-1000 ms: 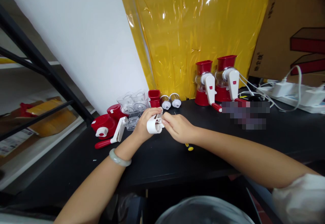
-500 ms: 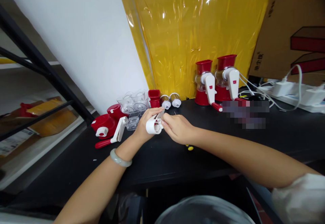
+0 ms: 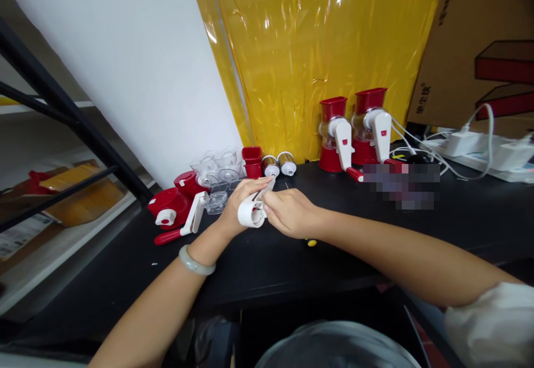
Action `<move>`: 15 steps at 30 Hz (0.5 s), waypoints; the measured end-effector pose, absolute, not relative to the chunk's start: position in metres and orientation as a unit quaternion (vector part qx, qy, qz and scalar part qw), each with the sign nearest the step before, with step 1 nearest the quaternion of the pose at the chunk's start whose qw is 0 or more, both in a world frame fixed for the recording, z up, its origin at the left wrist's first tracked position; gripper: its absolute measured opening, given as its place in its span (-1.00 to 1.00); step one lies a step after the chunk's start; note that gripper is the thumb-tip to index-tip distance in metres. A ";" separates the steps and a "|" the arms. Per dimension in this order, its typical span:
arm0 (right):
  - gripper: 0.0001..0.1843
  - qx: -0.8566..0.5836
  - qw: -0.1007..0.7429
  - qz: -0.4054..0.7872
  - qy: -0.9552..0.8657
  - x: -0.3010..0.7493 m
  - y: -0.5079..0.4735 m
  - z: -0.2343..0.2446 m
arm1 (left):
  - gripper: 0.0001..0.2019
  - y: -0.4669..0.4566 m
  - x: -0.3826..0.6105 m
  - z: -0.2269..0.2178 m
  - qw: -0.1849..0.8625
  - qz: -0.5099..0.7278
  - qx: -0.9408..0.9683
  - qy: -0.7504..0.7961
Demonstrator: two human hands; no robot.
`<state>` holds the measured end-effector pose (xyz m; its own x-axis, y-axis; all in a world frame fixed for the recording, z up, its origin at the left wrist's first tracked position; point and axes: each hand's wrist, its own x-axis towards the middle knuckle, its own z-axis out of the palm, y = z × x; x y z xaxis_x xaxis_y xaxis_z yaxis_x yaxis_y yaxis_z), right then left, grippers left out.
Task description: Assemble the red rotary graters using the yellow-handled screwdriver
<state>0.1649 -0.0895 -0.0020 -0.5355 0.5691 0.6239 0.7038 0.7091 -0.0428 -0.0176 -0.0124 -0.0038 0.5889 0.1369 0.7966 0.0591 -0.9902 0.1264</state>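
Observation:
My left hand point(image 3: 237, 208) is closed round a white plastic crank handle part point(image 3: 251, 212), holding it just above the black table point(image 3: 375, 229). A pale green bangle point(image 3: 196, 262) sits on that wrist. My right hand point(image 3: 290, 212) is pinched against the right side of the same white part, fingers curled. What the right fingers grip is too small to see. A yellow-tipped tool point(image 3: 311, 242) lies on the table under my right wrist.
A red and white grinder lying on its side point(image 3: 175, 212), clear plastic cups point(image 3: 217, 170), a small red cup point(image 3: 253, 159) and two metal drums point(image 3: 278, 165) sit behind my hands. Two upright red grinders point(image 3: 354, 132) stand before yellow film. White power strips and cables point(image 3: 471, 151) lie right.
The white part has tilted and dropped slightly in my left hand, and my right hand has followed it. The view has shifted a little left.

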 end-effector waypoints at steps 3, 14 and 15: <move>-0.78 -0.366 0.315 -0.092 -0.871 0.165 -0.090 -0.002 | -0.56 -0.011 -0.019 -0.006 0.052 0.449 0.891 0.052; -0.83 -0.351 0.434 0.031 -0.829 0.177 -0.080 -0.001 | -0.60 -0.011 -0.008 -0.007 0.113 0.539 0.820 0.158; -0.85 -0.355 0.448 0.035 -0.819 0.178 -0.078 -0.002 | -0.64 -0.011 -0.007 -0.005 0.127 0.550 0.807 0.176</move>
